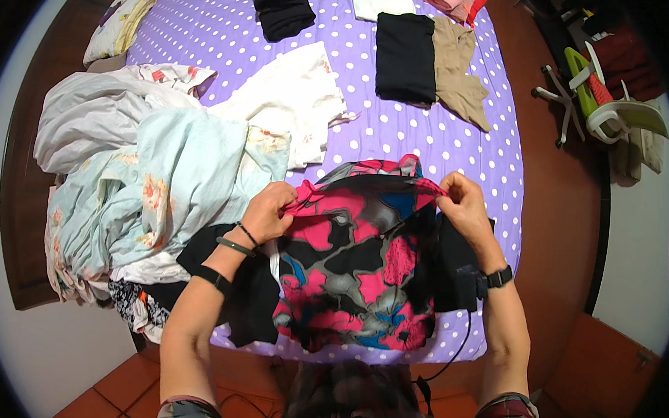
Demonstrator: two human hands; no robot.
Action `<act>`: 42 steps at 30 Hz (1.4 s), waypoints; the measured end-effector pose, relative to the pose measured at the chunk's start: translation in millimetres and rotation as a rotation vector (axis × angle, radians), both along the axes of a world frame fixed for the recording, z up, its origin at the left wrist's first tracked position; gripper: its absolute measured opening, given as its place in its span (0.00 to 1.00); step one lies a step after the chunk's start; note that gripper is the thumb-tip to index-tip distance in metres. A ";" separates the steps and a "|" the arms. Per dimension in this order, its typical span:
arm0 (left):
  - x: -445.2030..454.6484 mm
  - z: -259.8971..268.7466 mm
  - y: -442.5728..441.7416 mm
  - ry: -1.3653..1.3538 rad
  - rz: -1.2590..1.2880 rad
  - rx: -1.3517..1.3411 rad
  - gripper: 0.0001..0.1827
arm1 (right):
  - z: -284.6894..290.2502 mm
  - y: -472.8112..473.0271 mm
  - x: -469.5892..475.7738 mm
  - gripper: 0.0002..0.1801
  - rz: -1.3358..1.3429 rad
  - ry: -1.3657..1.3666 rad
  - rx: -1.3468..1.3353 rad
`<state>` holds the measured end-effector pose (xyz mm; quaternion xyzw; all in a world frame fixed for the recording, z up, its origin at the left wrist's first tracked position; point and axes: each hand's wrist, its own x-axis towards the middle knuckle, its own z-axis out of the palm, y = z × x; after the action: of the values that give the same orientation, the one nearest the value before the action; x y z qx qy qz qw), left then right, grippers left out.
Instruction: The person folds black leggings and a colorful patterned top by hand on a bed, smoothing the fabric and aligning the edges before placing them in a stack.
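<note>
A pink, black, grey and blue patterned garment (360, 256) is spread over the near part of the bed. Its upper left corner is pinched in my left hand (271, 210), while my right hand (462, 208) grips the upper right corner between thumb and fingers. Along the top, the cloth between the hands is raised, and a further piece of the same pattern shows behind it. Black fabric (248, 301) lies at the garment's left, and more black fabric (457, 274) lies under my right forearm.
The bed has a purple polka-dot sheet (362, 130). A light blue floral cloth (181, 171) and a grey-white cloth (99, 114) are heaped left; white cloth (295, 97) lies beyond. Folded black clothes (407, 58) and a beige garment (457, 73) lie farther off. A green-and-white chair (599, 104) stands right.
</note>
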<state>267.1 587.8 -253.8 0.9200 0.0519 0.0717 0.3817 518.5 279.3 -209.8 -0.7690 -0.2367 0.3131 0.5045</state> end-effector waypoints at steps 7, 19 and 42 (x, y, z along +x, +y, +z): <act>-99.0 105.8 -61.3 0.160 -0.627 0.168 0.10 | 87.8 -90.8 -38.3 0.04 0.560 -0.501 -0.404; -247.9 147.1 -78.6 0.943 -0.628 0.731 0.09 | 124.9 -249.2 -88.5 0.06 0.765 -0.842 -1.001; -219.9 274.5 -38.5 0.504 -0.271 0.873 0.04 | 308.0 -273.9 -48.3 0.09 0.129 -1.303 -0.632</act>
<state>47.1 549.3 20.7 0.9806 -0.0122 -0.1873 -0.0558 470.2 5.4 98.2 -0.8929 -0.4323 -0.1258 -0.0047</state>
